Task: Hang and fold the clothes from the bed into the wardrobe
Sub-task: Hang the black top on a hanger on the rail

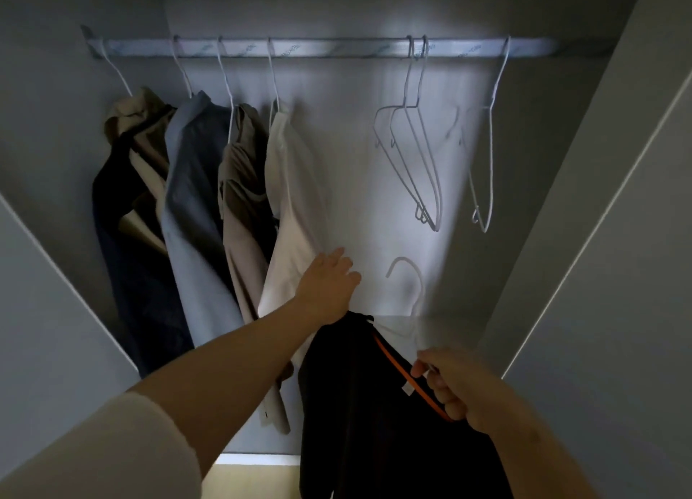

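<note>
L hand (pixel 329 285): open, against white shirt (pixel 296 206).
R hand (pixel 453 386): pinches hanger (pixel 410 277) w/ black top (pixel 359 405).
Risk: I fear weak pinch; hanger misses rail (pixel 299 47).

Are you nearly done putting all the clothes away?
Partly. Four hung clothes are already on the rail. The right hand holds a white hanger carrying a black top, not yet hooked on; the left hand reaches open toward the white shirt. Three empty hangers wait. The bed is out of view, so what's left there can't be told.
</note>
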Available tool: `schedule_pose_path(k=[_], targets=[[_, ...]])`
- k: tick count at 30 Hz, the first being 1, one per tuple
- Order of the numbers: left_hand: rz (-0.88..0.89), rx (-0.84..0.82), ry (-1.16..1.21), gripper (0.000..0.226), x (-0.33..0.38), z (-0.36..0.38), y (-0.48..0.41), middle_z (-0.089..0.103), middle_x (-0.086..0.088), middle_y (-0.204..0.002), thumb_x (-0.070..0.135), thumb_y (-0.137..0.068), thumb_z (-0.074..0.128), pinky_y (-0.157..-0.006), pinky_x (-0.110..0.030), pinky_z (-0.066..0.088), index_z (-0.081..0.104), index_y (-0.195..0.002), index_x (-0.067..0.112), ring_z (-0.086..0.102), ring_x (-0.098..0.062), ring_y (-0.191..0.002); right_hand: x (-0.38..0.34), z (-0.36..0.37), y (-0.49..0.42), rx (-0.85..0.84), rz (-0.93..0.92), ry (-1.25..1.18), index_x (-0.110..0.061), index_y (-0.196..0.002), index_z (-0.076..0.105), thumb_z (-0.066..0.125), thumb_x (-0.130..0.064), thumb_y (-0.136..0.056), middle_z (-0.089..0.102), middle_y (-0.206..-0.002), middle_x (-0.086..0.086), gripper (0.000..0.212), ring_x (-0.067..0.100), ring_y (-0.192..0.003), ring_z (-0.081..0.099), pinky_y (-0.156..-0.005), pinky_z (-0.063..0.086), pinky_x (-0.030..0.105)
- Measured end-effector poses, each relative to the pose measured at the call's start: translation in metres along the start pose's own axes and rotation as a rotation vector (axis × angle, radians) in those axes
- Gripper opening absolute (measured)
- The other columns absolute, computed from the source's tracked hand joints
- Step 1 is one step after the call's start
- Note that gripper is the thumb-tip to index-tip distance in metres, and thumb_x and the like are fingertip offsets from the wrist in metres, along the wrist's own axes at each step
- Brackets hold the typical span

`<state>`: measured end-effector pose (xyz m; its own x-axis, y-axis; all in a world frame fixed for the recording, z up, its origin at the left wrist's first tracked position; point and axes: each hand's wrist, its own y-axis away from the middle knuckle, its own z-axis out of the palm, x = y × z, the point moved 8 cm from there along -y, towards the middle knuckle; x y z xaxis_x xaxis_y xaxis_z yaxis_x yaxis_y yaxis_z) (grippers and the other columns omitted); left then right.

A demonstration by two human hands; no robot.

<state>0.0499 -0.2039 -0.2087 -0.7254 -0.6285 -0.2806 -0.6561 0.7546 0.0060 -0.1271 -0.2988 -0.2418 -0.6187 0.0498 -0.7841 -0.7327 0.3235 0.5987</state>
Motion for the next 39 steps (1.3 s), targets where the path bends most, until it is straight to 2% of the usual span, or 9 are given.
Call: schedule_pose_path(k=[3,5,6,8,16,23,28,31,39], targets=[[0.188,-0.057,-0.229,0.044,-0.015,0.024,-0.010,0.032,-0.010,-0.148,0.032,-0.092,0.049,-0.115,-0.048,0.009,0.046,-0.134,0.018,0.018,-0.028,-0.142,-0.007,0.003,-0.022,0.027,0.039,-0.006,-0.009,-0.062,0.056,0.046,-0.017,-0.093,0.032,-0.040,-0.004,0.034,0.007,-0.033,0.022,-0.035,0.016,0.013],[0.193,-0.027,-0.372,0.031,-0.033,0.027,-0.013,0.068,0.000,-0.105,0.045,-0.067,0.071,-0.099,-0.038,0.044,0.073,-0.095,0.031,0.061,-0.019,-0.106,-0.011,0.007,-0.036,0.039,0.068,-0.013,-0.010,-0.060,0.056,0.046,-0.018,-0.094,0.033,-0.039,-0.005,0.036,0.006,-0.032,0.022,-0.034,0.016,0.014],[0.175,0.015,-0.422,0.021,-0.041,0.026,-0.016,0.069,0.009,-0.079,0.044,-0.054,0.077,-0.084,-0.030,0.051,0.073,-0.072,0.035,0.067,-0.013,-0.080,-0.014,0.010,-0.043,0.048,0.080,-0.022,-0.010,-0.060,0.056,0.047,-0.018,-0.094,0.033,-0.038,-0.006,0.036,0.006,-0.031,0.022,-0.034,0.016,0.014],[0.137,-0.009,-0.405,0.010,-0.060,0.043,-0.025,0.064,0.010,-0.065,0.033,-0.056,0.077,-0.077,-0.026,0.050,0.071,-0.063,0.030,0.063,-0.012,-0.066,-0.022,0.016,-0.057,0.068,0.094,-0.047,-0.010,-0.058,0.056,0.047,-0.017,-0.094,0.032,-0.037,-0.006,0.038,0.006,-0.031,0.022,-0.033,0.016,0.015],[0.091,-0.385,-0.303,0.031,-0.118,0.103,-0.043,0.058,-0.014,-0.123,0.010,-0.095,0.039,-0.093,-0.047,0.041,0.059,-0.118,0.007,0.054,-0.032,-0.114,-0.059,0.046,-0.106,0.184,0.109,-0.119,-0.004,-0.060,0.050,0.042,-0.005,-0.093,0.031,-0.036,-0.002,0.034,0.008,-0.028,0.023,-0.028,0.016,0.016],[0.147,-0.435,-0.114,0.035,-0.152,0.117,-0.043,0.054,-0.013,-0.129,0.016,-0.096,0.041,-0.089,-0.042,0.043,0.050,-0.129,0.009,0.054,-0.031,-0.113,-0.094,0.079,-0.149,0.221,0.045,-0.091,-0.001,-0.064,0.052,0.043,0.001,-0.092,0.037,-0.040,0.002,0.029,0.008,-0.025,0.029,-0.028,0.020,0.017],[0.298,-0.670,-0.056,0.031,-0.150,0.130,-0.031,0.055,-0.013,-0.124,0.015,-0.094,0.047,-0.083,-0.035,0.038,0.054,-0.123,0.008,0.052,-0.033,-0.112,-0.122,0.073,-0.156,0.301,-0.032,-0.213,-0.005,-0.063,0.048,0.043,-0.002,-0.093,0.039,-0.051,0.004,0.030,0.004,-0.025,0.034,-0.028,0.026,0.017],[0.324,-0.738,0.005,0.033,-0.149,0.131,-0.024,0.053,-0.011,-0.129,0.015,-0.094,0.048,-0.093,-0.037,0.037,0.054,-0.125,0.010,0.050,-0.033,-0.116,-0.144,0.063,-0.150,0.351,-0.078,-0.237,-0.004,-0.062,0.049,0.042,0.000,-0.091,0.035,-0.049,0.005,0.029,0.012,-0.033,0.029,-0.031,0.021,0.017],[0.337,-0.602,0.145,0.035,-0.144,0.094,-0.038,0.058,-0.009,-0.125,0.004,-0.088,0.050,-0.095,-0.039,0.044,0.062,-0.119,0.009,0.054,-0.029,-0.111,-0.224,0.060,-0.129,0.299,-0.324,-0.301,-0.006,-0.064,0.051,0.043,-0.001,-0.088,0.032,-0.032,-0.006,0.026,0.008,-0.027,0.024,-0.030,0.019,0.015]])
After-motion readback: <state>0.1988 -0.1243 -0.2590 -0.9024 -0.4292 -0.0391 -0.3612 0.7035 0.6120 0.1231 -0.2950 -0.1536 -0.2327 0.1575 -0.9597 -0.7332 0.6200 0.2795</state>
